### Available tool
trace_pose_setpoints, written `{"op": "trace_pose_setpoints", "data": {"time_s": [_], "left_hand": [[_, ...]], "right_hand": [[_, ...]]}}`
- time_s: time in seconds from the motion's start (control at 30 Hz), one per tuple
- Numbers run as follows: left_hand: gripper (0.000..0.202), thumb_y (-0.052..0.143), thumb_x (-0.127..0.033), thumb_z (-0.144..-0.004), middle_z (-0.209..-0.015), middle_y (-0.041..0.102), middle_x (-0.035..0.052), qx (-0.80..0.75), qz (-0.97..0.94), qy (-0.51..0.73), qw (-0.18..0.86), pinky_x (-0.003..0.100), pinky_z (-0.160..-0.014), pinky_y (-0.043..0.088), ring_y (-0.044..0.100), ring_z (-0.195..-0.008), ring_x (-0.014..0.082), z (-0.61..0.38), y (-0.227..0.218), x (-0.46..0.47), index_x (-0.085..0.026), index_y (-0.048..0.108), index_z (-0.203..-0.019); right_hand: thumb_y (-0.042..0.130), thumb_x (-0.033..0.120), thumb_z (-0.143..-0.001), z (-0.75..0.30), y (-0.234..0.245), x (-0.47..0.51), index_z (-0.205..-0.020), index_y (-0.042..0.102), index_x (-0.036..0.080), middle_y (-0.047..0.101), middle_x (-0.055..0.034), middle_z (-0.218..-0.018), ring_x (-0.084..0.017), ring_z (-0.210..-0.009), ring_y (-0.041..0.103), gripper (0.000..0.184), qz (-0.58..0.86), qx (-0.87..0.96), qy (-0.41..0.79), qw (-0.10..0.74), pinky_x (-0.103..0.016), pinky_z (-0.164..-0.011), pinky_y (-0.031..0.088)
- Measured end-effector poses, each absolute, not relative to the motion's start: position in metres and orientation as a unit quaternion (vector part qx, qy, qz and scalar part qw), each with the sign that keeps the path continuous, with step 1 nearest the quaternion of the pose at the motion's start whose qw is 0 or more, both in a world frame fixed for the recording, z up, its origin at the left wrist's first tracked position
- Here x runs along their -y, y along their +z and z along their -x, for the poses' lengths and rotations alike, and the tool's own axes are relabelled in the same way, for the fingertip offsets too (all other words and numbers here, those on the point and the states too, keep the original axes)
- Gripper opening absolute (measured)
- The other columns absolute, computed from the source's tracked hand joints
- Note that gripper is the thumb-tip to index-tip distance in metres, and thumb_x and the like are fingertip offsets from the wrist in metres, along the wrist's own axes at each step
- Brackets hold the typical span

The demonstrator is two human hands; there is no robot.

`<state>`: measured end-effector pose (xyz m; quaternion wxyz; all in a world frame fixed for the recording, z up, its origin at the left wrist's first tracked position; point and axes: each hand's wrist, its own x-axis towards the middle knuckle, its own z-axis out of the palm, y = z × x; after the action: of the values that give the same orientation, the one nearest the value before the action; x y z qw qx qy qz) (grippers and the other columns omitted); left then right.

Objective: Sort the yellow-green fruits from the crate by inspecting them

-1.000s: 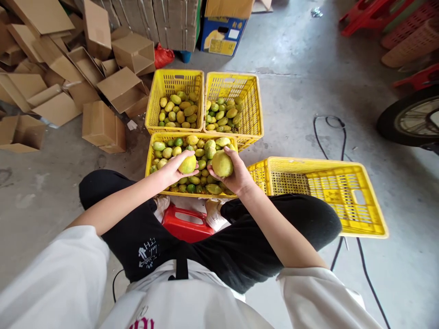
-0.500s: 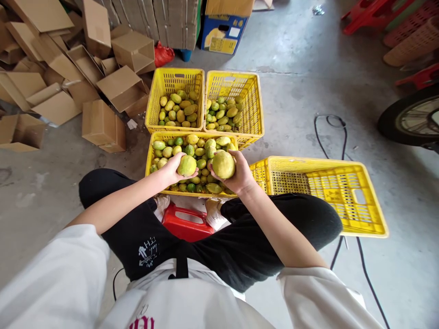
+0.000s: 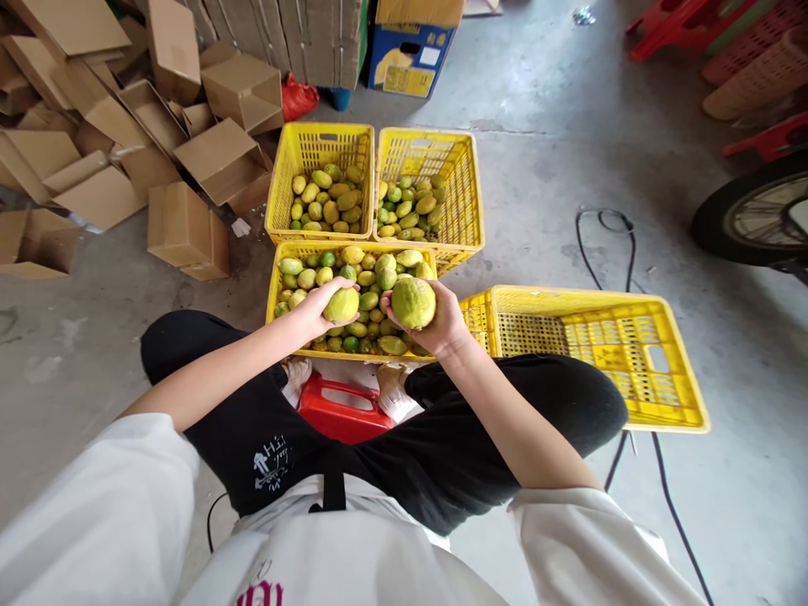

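Observation:
My left hand is closed around a yellow-green lemon. In my right hand sits a larger lemon, with a greenish, bumpy side facing up. Both hands are over the near yellow crate, which is filled with green and yellow lemons. The fingers beneath each fruit are partly hidden.
Two more yellow crates, back left and back right, hold lemons. A yellow crate stands by my right knee. Cardboard boxes pile up at left. A red stool, black cable and wheel are also around.
The lemon in my right hand has turned, bringing a greener side up. The lemon in my left hand has shifted slightly in the grip. Both hands stay over the near crate.

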<state>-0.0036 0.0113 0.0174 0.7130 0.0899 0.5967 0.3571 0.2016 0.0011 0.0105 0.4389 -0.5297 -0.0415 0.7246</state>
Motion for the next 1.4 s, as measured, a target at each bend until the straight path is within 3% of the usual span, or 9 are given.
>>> {"op": "trace_pose_setpoints", "data": {"time_s": [0.1, 0.37, 0.6, 0.7, 0.83, 0.97, 1.07, 1.2, 1.4], "left_hand": [[0.018, 0.093, -0.021, -0.094, -0.087, 0.077, 0.0009, -0.613, -0.070, 0.344, 0.708, 0.029, -0.075, 0.072, 0.073, -0.075, 0.0168, 0.004, 0.020, -0.012, -0.023, 0.076, -0.097], [0.021, 0.086, -0.039, -0.109, -0.096, 0.080, 0.0070, -0.621, 0.014, 0.322, 0.714, 0.035, -0.065, 0.073, 0.079, -0.071, 0.0232, 0.002, 0.024, -0.017, -0.023, 0.073, -0.109], [0.024, 0.096, -0.011, -0.098, -0.098, 0.080, 0.0044, -0.600, -0.074, 0.346, 0.718, 0.032, -0.083, 0.073, 0.081, -0.081, 0.0193, -0.001, 0.028, -0.008, -0.022, 0.075, -0.097], [0.024, 0.097, -0.014, -0.097, -0.102, 0.081, 0.0039, -0.610, -0.055, 0.351, 0.708, 0.034, -0.089, 0.074, 0.081, -0.087, 0.0200, -0.001, 0.026, -0.008, -0.023, 0.075, -0.100], [0.031, 0.102, -0.024, -0.095, -0.105, 0.080, 0.0029, -0.637, -0.017, 0.354, 0.685, 0.034, -0.080, 0.074, 0.077, -0.083, 0.0200, 0.000, 0.023, -0.011, -0.027, 0.074, -0.108], [0.008, 0.078, -0.033, -0.114, -0.098, 0.078, 0.0041, -0.648, 0.036, 0.364, 0.668, 0.030, -0.066, 0.069, 0.075, -0.075, 0.0210, -0.001, 0.024, -0.015, -0.027, 0.072, -0.115], [0.016, 0.060, -0.033, -0.121, -0.094, 0.077, 0.0065, -0.632, 0.051, 0.360, 0.684, 0.030, -0.063, 0.067, 0.076, -0.070, 0.0212, -0.001, 0.027, -0.016, -0.024, 0.071, -0.115], [0.016, 0.082, -0.036, -0.113, -0.093, 0.078, 0.0055, -0.624, 0.024, 0.341, 0.703, 0.031, -0.065, 0.069, 0.077, -0.070, 0.0212, -0.001, 0.028, -0.015, -0.023, 0.073, -0.109], [0.035, 0.105, -0.011, -0.088, -0.092, 0.077, 0.0012, -0.616, -0.076, 0.343, 0.705, 0.028, -0.076, 0.068, 0.076, -0.078, 0.0173, -0.002, 0.025, -0.009, -0.022, 0.073, -0.096]], "right_hand": [[0.091, 0.055, -0.088, -0.203, 0.006, -0.002, -0.106, 0.072, 0.035, 0.086, -0.0092, -0.098, -0.041, -0.110, 0.086, 0.034, 0.525, 0.052, 0.723, 0.446, -0.056, -0.082, 0.079], [0.093, 0.057, -0.093, -0.206, 0.011, -0.002, -0.110, 0.071, 0.033, 0.081, -0.0043, -0.093, -0.031, -0.092, 0.081, 0.036, 0.490, 0.017, 0.728, 0.480, -0.041, -0.068, 0.074], [0.092, 0.039, -0.089, -0.203, 0.012, -0.002, -0.107, 0.072, 0.033, 0.078, -0.0006, -0.090, -0.027, -0.088, 0.079, 0.028, 0.506, 0.019, 0.704, 0.498, -0.040, -0.075, 0.075], [0.089, 0.038, -0.086, -0.204, 0.013, -0.001, -0.108, 0.074, 0.032, 0.078, -0.0009, -0.090, -0.026, -0.088, 0.080, 0.027, 0.499, 0.007, 0.719, 0.483, -0.042, -0.081, 0.078], [0.081, 0.039, -0.084, -0.204, 0.018, -0.002, -0.108, 0.073, 0.032, 0.081, -0.0035, -0.091, -0.036, -0.101, 0.087, 0.026, 0.510, -0.003, 0.723, 0.467, -0.054, -0.085, 0.081], [0.074, 0.038, -0.089, -0.204, 0.023, -0.004, -0.106, 0.072, 0.032, 0.083, -0.0055, -0.094, -0.037, -0.108, 0.087, 0.019, 0.536, -0.014, 0.719, 0.442, -0.053, -0.084, 0.081], [0.079, 0.036, -0.091, -0.202, 0.023, -0.003, -0.102, 0.071, 0.032, 0.080, -0.0039, -0.091, -0.034, -0.104, 0.085, 0.014, 0.532, 0.000, 0.718, 0.448, -0.048, -0.082, 0.080], [0.094, 0.033, -0.090, -0.197, 0.020, 0.001, -0.097, 0.069, 0.033, 0.079, 0.0007, -0.094, -0.026, -0.099, 0.080, 0.026, 0.508, 0.041, 0.698, 0.504, -0.039, -0.084, 0.079], [0.091, 0.030, -0.087, -0.196, 0.014, 0.001, -0.103, 0.069, 0.034, 0.082, -0.0006, -0.100, -0.031, -0.105, 0.083, 0.028, 0.516, 0.049, 0.696, 0.497, -0.045, -0.083, 0.079]]}}
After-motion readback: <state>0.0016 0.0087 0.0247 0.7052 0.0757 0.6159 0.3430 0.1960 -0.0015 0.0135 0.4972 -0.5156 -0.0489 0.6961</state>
